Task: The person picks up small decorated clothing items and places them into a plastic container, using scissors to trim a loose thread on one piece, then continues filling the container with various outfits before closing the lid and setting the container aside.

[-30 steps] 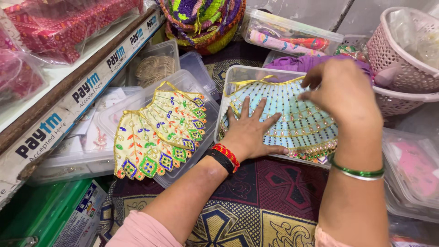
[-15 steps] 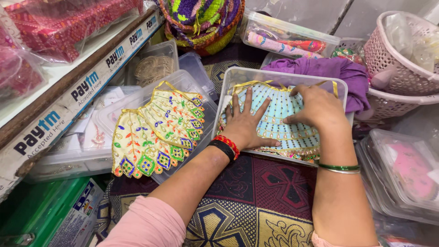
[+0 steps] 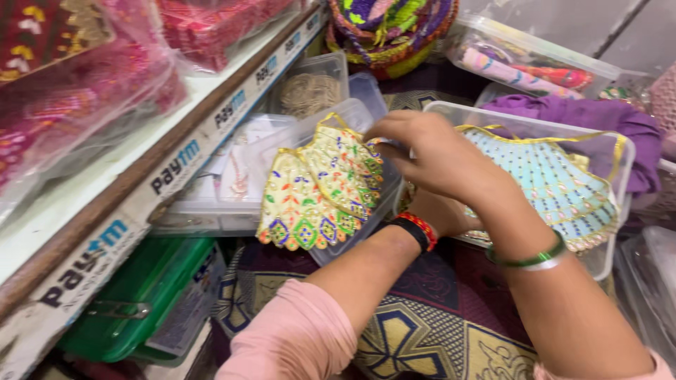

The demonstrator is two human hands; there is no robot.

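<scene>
A white shelf edge (image 3: pixel 141 183) with printed strips runs along the left side, and bags of red cloth (image 3: pixel 77 77) sit on top of it. Below it there is a green box (image 3: pixel 134 302). At the top sits a bright woven basket (image 3: pixel 391 32), and a purple cloth (image 3: pixel 584 116) lies behind a clear plastic tray (image 3: pixel 620 211). In that tray lies a light blue fan-shaped cloth (image 3: pixel 556 183) with gold trim. Its wide wavy edge points to the lower right. The right hand (image 3: pixel 433 155) reaches across to the left and blocks part of the tray. Its fingers are bent and close together at the top of the yellow fan-shaped cloth (image 3: pixel 317 190), which lies on a clear lid (image 3: pixel 352 239) just left of the tray. This yellow cloth has its narrow end up and to the right, and its wide end with coloured diamonds points down and to the left. The left hand (image 3: pixel 436 214) is mostly hidden under the right wrist, so I cannot tell how its fingers are. It seems to rest at the tray's near edge. A patterned mat (image 3: pixel 422 338) lies underneath.
</scene>
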